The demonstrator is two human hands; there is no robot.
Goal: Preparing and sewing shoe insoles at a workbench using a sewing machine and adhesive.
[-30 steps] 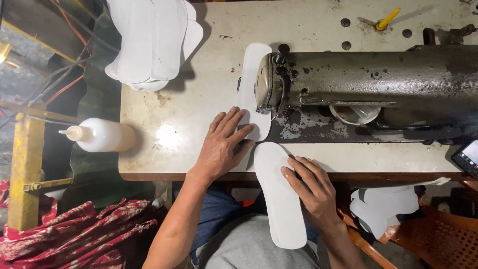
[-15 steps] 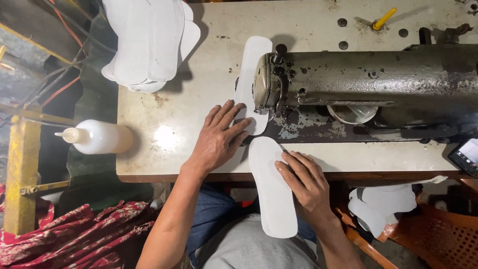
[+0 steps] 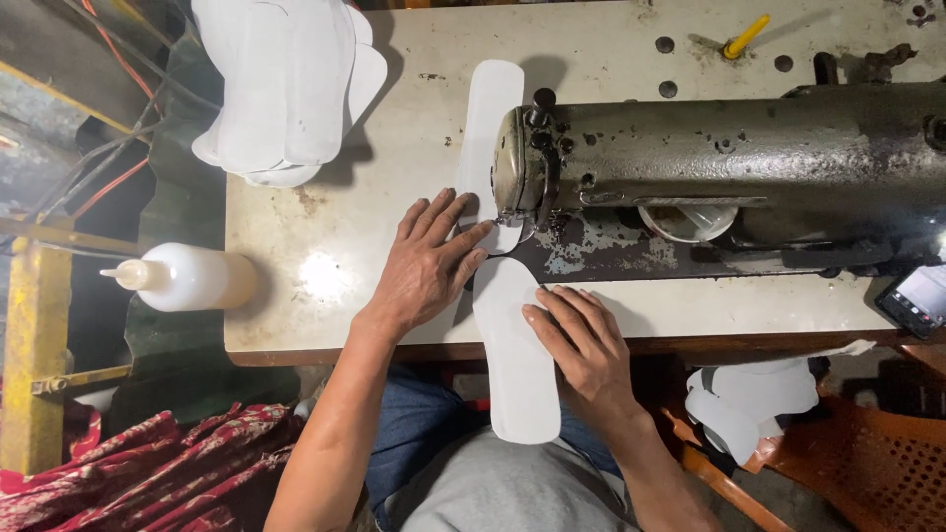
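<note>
Pressing flat on a white insole (image 3: 517, 360), both hands work at the near edge of a worn table (image 3: 394, 158), just in front of the head of a dark, chipped sewing machine (image 3: 729, 158). The left hand (image 3: 426, 268) lies palm down with its fingers spread apart, fingertips touching the insole's far end where it meets the machine's needle area; it grips nothing. The right hand (image 3: 581, 345) rests palm down on the insole's right edge, fingers nearly together and straight, also clamped on nothing. The insole's near half hangs over the table edge above the person's lap. A second white insole (image 3: 485, 128) stretches away on the far side of the needle, passing beside the left end of the machine. Farther left, at the table's far corner, sits a stack of white insoles (image 3: 281, 84). A white squeeze bottle (image 3: 187, 279) lies on its side at the table's left edge. A yellow pen-like tool (image 3: 744, 37) rests on the far right of the table. More white cut pieces (image 3: 754, 399) lie on an orange stool near right, and red patterned cloth (image 3: 138, 473) bunches near left.
</note>
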